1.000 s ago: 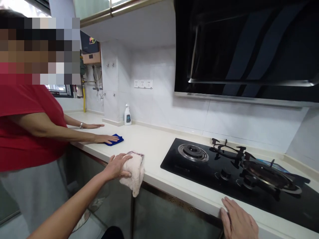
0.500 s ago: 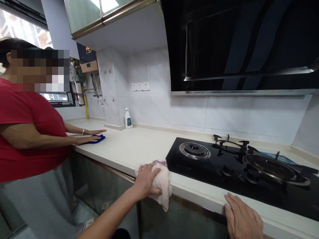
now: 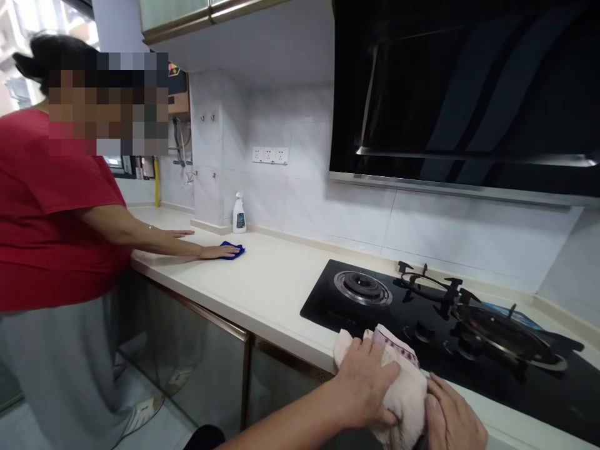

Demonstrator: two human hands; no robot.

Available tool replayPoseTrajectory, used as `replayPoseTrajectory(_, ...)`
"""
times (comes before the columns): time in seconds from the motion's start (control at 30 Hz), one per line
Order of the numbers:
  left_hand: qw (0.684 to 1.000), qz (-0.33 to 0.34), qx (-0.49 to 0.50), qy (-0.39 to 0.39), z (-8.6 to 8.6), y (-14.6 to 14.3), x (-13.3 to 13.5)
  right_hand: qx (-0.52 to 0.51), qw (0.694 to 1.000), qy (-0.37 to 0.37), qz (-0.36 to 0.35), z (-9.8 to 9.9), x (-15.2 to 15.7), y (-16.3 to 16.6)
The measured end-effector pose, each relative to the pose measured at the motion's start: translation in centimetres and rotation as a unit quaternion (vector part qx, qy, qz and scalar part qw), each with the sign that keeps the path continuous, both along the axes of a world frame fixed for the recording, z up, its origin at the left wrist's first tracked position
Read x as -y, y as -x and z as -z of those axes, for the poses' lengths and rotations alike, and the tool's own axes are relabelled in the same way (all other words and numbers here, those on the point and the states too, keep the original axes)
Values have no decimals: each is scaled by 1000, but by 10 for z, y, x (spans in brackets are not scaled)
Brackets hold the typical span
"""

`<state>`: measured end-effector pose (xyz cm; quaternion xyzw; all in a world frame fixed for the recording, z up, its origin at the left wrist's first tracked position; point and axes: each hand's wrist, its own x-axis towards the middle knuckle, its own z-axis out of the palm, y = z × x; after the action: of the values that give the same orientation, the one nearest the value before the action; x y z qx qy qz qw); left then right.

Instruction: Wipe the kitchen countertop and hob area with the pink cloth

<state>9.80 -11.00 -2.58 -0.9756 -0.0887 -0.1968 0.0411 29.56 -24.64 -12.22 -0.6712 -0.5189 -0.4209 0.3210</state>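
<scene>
My left hand (image 3: 368,381) is closed on a pale pink towel (image 3: 405,400) with a dark red patterned border. The towel lies over the front edge of the counter, just in front of the black gas stove (image 3: 323,300). Against the towel's right side, my right hand (image 3: 454,415) rests on the counter edge, its fingers stretched out and nothing seen in its grasp. Part of the towel is hidden beneath my left hand.
At the left, a person in a red shirt (image 3: 60,219) leans over the white counter (image 3: 276,275), one hand on a blue cloth (image 3: 233,251). A white spray bottle (image 3: 239,214) stands by the wall. A black range hood (image 3: 450,94) hangs above the stove.
My left hand has slid the towel rightward along the counter edge, up to my right hand, which stays near the same spot. The other person's hand has moved right with the blue cloth.
</scene>
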Motion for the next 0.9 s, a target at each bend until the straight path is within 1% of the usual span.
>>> replayPoseTrajectory(0.1,1000,18,2,8,-7,3,1,-26,999,-19,-14,-21,-1,16)
replayPoseTrajectory(0.17,999,34,-2,22,-14,8,-1,-19,998,-23,-51,-36,-11,37)
replayPoseTrajectory(0.23,997,50,-12,50,-20,16,-6,-19,995,0,-100,-46,-27,61)
replayPoseTrajectory(0.27,996,57,-16,68,-22,21,-10,-23,993,16,-111,-50,-36,72)
replayPoseTrajectory(0.3,994,60,-17,86,-23,28,-16,-25,993,33,-110,-51,-44,81)
replayPoseTrajectory(0.37,992,49,-3,118,-25,46,-34,-22,994,60,-86,-53,-56,92)
replayPoseTrajectory(0.5,981,-50,99,162,-31,88,-89,1,992,118,-48,-58,-65,102)
replayPoseTrajectory(0.57,972,-112,142,150,-35,103,-117,3,987,155,-30,-63,-69,108)
replayPoseTrajectory(0.67,959,-209,149,118,-37,112,-148,-2,980,197,-10,-70,-76,117)
replayPoseTrajectory(0.73,951,-258,131,111,-34,114,-158,1,979,203,-19,-72,-79,119)
replayPoseTrajectory(0.8,943,-292,104,119,-30,115,-163,6,980,193,-42,-71,-76,115)
replayPoseTrajectory(0.9,940,-308,64,132,-28,116,-164,20,983,172,-68,-67,-62,100)
